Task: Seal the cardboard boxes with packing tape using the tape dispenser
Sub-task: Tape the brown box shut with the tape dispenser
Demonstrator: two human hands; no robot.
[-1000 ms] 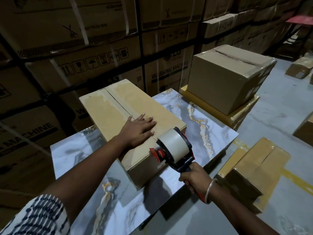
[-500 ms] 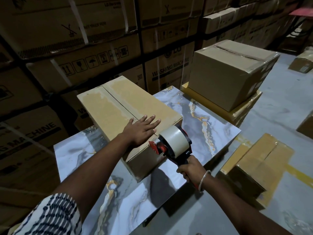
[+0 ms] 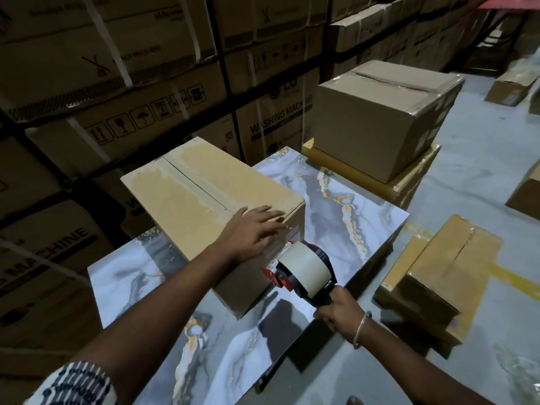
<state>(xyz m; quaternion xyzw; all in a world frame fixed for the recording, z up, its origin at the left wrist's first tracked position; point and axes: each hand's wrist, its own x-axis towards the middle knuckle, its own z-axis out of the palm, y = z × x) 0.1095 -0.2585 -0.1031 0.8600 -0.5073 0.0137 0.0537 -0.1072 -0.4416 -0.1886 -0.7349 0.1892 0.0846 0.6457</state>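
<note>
A box (image 3: 204, 200) is set lengthwise on a marbled table (image 3: 350, 206), its near end close to the table's middle; bare tabletop is left to the right of the box and in front of it. The far-left side is closed off by a wall of stacked cartons (image 3: 131, 83). Open floor (image 3: 482, 171) is seen to the right.

The box's top seam is already covered w/ tape along its far part. The left hand (image 3: 251, 232) is laid flat on the box's near top edge, fingers straight and spread, nothing grasped. The dispenser (image 3: 301, 270) is gripped by its handle in the right hand (image 3: 339, 311), fingers clenched round it; a bangle is worn at that wrist. The dispenser's roll is held against the box's near end face, just below and right of the left fingers.

Beyond the table's right corner, a 2nd box (image 3: 380, 112) is stacked on a flatter one. A 3rd box (image 3: 444, 273) lies on the floor just right of the table.
</note>
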